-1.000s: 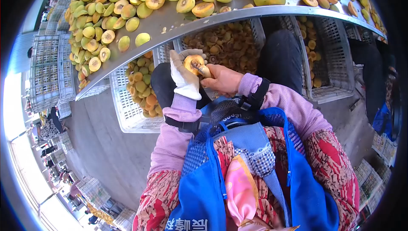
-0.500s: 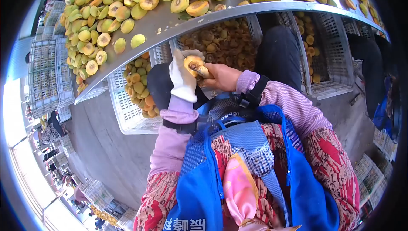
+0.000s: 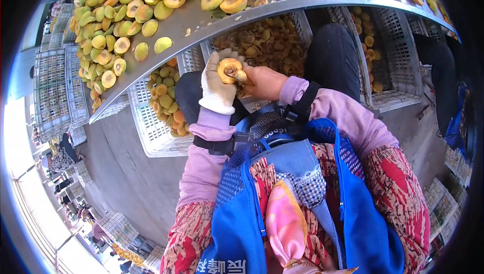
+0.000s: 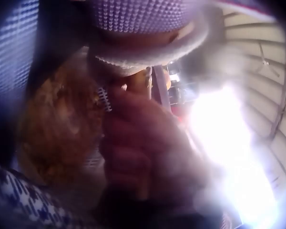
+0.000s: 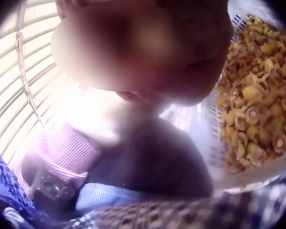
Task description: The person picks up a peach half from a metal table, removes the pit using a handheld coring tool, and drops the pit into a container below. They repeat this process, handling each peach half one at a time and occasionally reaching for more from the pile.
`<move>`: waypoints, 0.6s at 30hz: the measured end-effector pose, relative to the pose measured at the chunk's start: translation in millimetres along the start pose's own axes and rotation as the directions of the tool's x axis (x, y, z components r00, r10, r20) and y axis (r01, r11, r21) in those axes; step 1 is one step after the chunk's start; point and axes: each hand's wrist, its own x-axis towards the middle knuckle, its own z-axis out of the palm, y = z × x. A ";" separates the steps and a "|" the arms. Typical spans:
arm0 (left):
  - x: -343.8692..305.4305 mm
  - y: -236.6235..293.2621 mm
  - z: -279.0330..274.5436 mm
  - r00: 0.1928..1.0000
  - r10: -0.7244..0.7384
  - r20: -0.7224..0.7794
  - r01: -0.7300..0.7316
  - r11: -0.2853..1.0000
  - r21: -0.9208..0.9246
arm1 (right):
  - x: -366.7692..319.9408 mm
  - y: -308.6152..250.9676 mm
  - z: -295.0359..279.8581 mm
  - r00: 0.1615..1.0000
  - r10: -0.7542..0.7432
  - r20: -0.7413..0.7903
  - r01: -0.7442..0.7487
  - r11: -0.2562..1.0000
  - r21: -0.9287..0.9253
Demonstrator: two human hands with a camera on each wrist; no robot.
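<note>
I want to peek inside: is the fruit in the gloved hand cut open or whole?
Cut open: in the head view, the fruit in the left hand shows yellow flesh around a brown middle.

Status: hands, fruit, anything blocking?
Gloved left hand holding halved fruit, cut face showing. Right hand gripping what looks like a small tool against it. No obstruction visible.

Fruit pieces [image 5: 252,109] in white crate [image 5: 257,179]

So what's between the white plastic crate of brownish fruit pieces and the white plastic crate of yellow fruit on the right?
The head view shows the person's dark-trousered right leg between them.
</note>
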 end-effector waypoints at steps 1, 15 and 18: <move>0.0 1.3 -2.5 1.000 -0.002 -0.001 0.002 1.000 -0.001 | 0.9 5.3 -1.3 0.988 -0.141 -0.064 0.128 0.976 -0.178; 5.1 -8.2 4.5 0.989 0.132 -0.065 -0.126 0.988 0.089 | 7.9 -1.9 11.6 0.994 0.026 -0.110 -0.034 0.997 -0.074; 13.4 -12.0 -22.2 0.932 0.285 0.223 -0.362 0.736 0.573 | 6.6 4.7 5.2 0.989 0.060 -0.138 -0.070 0.995 -0.076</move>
